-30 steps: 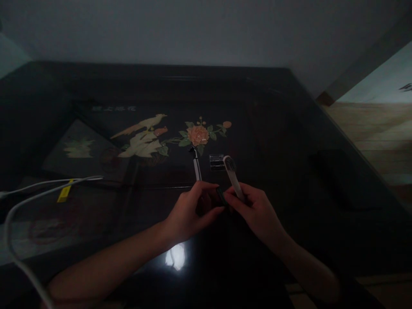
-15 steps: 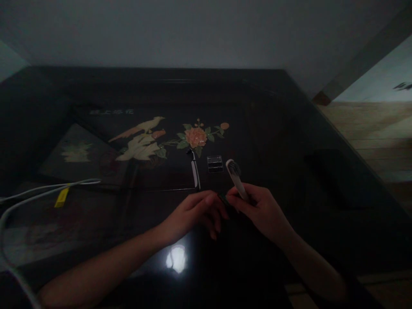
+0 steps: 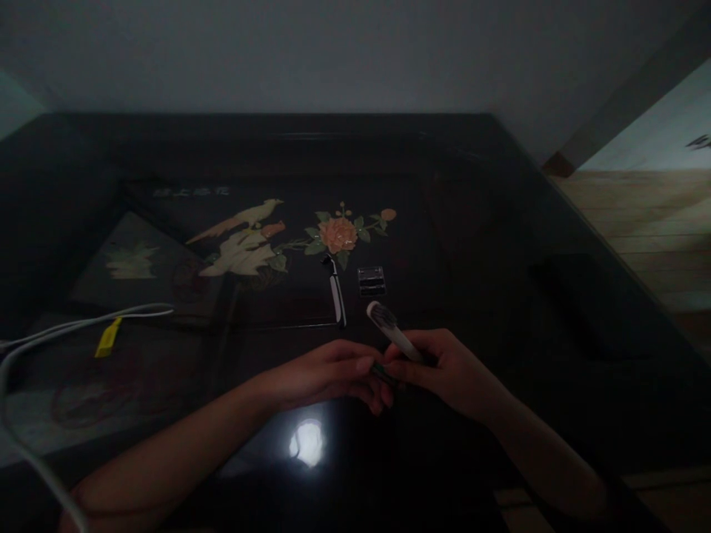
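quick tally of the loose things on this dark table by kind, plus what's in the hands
white-handled brush, in the right hand: 1
small dark piece between both hands, left hand touching it: 1
razor: 1
small clear case: 1
white cable with yellow tag: 1
total: 5

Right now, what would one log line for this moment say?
right hand: holds brush | left hand: fingertips at small dark piece | razor, clear case: on table

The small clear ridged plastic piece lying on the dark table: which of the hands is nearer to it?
Right. The right hand lies just below the small clear ridged plastic piece, holding a white brush-like tool angled toward it; the left hand sits lower-left, farther off.
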A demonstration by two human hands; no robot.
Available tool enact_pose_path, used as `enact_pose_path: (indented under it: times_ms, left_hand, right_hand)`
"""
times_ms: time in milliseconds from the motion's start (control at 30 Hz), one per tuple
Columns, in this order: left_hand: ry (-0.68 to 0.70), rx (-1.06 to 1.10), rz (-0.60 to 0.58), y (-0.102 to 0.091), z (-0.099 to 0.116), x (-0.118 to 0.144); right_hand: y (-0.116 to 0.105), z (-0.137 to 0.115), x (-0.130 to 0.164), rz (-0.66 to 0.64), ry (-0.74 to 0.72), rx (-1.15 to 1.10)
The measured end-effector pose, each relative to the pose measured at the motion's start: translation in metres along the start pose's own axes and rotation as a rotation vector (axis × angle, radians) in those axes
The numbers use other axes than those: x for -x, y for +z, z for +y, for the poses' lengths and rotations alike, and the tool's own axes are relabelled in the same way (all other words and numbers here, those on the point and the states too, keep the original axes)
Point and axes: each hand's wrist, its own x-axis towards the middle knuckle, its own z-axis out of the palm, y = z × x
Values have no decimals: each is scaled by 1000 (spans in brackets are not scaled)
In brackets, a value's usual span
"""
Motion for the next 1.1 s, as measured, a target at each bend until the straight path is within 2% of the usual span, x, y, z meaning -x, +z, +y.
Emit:
enact_pose_path:
  times_ms: [300, 500, 667, 800, 933, 1100]
  left_hand:
    - [-66, -72, -29, -1, 5, 2]
    - [96, 50, 104, 1, 0, -2]
    - [113, 52, 106, 3, 1, -3]
    - [106, 39, 118, 6, 4, -3]
    - [122, 9, 127, 8, 4, -2]
    - [176, -159, 156, 8, 5, -2]
  right_hand:
    - [0, 5, 2, -8, -40, 123]
    - [3, 5, 2, 267, -250, 266]
    - [8, 10, 0, 382, -426, 387]
    - [8, 12, -1, 382, -462, 416]
    - [7, 10, 1, 351, -432, 411]
    - [5, 6, 2, 312, -381, 408]
